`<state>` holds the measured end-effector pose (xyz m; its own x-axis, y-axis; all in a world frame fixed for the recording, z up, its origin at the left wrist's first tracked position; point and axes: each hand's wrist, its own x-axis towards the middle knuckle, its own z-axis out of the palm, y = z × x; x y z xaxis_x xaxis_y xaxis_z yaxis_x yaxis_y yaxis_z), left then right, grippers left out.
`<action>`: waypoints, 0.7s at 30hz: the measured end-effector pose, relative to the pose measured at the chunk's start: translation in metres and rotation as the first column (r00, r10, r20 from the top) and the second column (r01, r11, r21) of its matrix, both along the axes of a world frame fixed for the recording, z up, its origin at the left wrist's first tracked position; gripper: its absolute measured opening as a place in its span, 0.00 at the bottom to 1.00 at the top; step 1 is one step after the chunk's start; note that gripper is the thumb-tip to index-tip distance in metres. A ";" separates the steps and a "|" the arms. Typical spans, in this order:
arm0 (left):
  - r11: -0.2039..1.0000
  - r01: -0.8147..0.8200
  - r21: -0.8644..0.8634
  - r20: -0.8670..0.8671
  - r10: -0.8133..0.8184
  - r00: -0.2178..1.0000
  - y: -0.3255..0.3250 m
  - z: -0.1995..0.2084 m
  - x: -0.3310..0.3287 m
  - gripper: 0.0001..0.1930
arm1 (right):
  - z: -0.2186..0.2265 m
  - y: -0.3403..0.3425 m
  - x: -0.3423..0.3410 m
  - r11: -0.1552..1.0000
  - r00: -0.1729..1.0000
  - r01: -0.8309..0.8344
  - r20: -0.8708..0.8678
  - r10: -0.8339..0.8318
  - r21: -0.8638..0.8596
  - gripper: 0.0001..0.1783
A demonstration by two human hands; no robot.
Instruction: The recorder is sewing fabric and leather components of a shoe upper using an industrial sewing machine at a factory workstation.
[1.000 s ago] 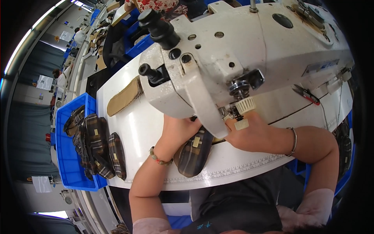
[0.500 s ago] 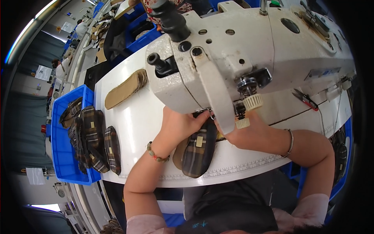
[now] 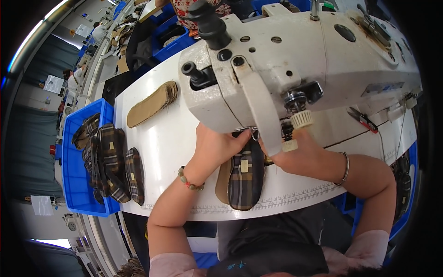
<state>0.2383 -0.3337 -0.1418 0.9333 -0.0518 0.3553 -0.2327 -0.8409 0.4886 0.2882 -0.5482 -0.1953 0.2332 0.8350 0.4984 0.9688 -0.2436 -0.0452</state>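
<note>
A plaid slipper upper (image 3: 240, 184) in brown, grey and black with a small cream label lies under the sewing machine's head, its toe toward me. A tan sole (image 3: 222, 184) shows along its left side. My left hand (image 3: 218, 147) is closed on the far end of the upper, thumb beside the presser foot (image 3: 254, 134); the other fingertips are hidden. My right hand (image 3: 299, 154) curls against the right edge of the work, its fingertips partly behind the machine's pale lever (image 3: 264, 111). The needle itself cannot be made out.
The white sewing machine (image 3: 295, 55) fills the upper middle. A stack of tan soles (image 3: 150, 105) lies left of it. One plaid upper (image 3: 134, 177) rests beside a blue bin (image 3: 78, 184) of plaid pieces. Red-handled thread snips (image 3: 364, 121) lie at right. A ruler strip runs along the table's front edge.
The slipper upper and sole have swung a little to the right at their near end. My left hand has shifted slightly right with them; my right hand stays almost in place.
</note>
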 end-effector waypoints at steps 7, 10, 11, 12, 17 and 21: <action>0.994 -0.108 -0.011 -0.195 0.104 0.975 -0.006 0.011 -0.002 0.17 | 0.001 -0.003 -0.005 0.999 0.999 -0.025 0.019 0.025 -0.023 0.11; 0.999 -0.039 0.027 -0.050 0.040 0.998 -0.001 0.003 -0.001 0.17 | 0.026 -0.003 -0.018 0.990 0.988 -0.134 -0.077 0.136 0.036 0.11; 0.999 -0.039 0.027 -0.052 0.040 0.998 -0.001 0.002 -0.001 0.17 | 0.037 -0.002 -0.022 0.967 0.955 -0.225 -0.170 0.243 0.117 0.12; 0.999 -0.052 0.008 -0.083 0.053 0.995 -0.001 0.002 -0.001 0.17 | 0.039 -0.003 -0.022 0.939 0.926 -0.309 -0.178 0.333 0.149 0.16; 0.998 -0.069 0.004 -0.103 0.069 0.992 -0.007 0.001 0.001 0.17 | 0.030 0.001 -0.034 0.965 0.966 -0.257 -0.029 0.258 0.042 0.12; 0.999 -0.053 0.010 -0.100 0.054 0.994 -0.002 -0.010 -0.001 0.16 | 0.024 0.010 -0.032 0.973 0.972 -0.224 0.085 0.219 0.053 0.08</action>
<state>0.2377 -0.3359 -0.1519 0.9657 -0.0027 0.2597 -0.1372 -0.8543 0.5013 0.2563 -0.5384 -0.1716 0.0042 0.8283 0.5602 0.9995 -0.0216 0.0245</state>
